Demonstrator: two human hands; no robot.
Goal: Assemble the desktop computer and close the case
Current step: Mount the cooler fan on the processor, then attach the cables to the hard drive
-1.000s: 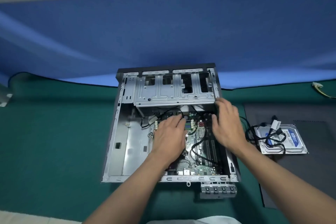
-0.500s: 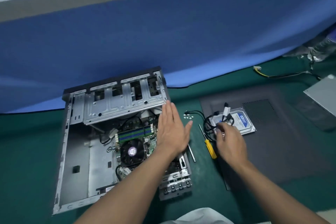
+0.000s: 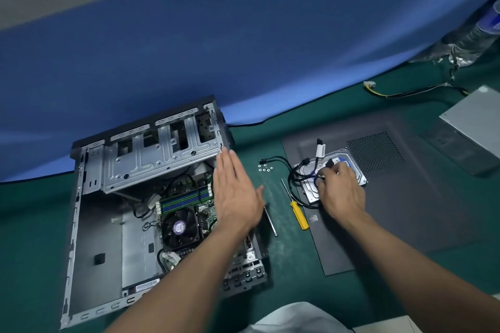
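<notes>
half done at most: case open, drive and panel outside it.

your computer case [image 3: 89,224] lies open on its side on the green mat [image 3: 32,224], with the motherboard [image 3: 205,213] and cpu fan [image 3: 177,227] seated inside and the drive cage [image 3: 162,159] empty as far as it shows. its dark side panel [image 3: 405,197] lies flat to the right, well apart from the case, so closing is not yet done. a grey metal box [image 3: 476,119], likely the power supply, sits at the far right, outside the case. the hard drive [image 3: 309,189] rests on the panel; your right hand [image 3: 341,189] has its fingers curled round the black cables [image 3: 329,162] on top of it. your left hand [image 3: 235,197] is flat, fingers straight, over the case's right wall, holding nothing. a yellow-handled screwdriver [image 3: 299,215] and loose screws [image 3: 265,169] lie between case and panel. left, by my reading: drive, supply, cabling, panel.
</notes>
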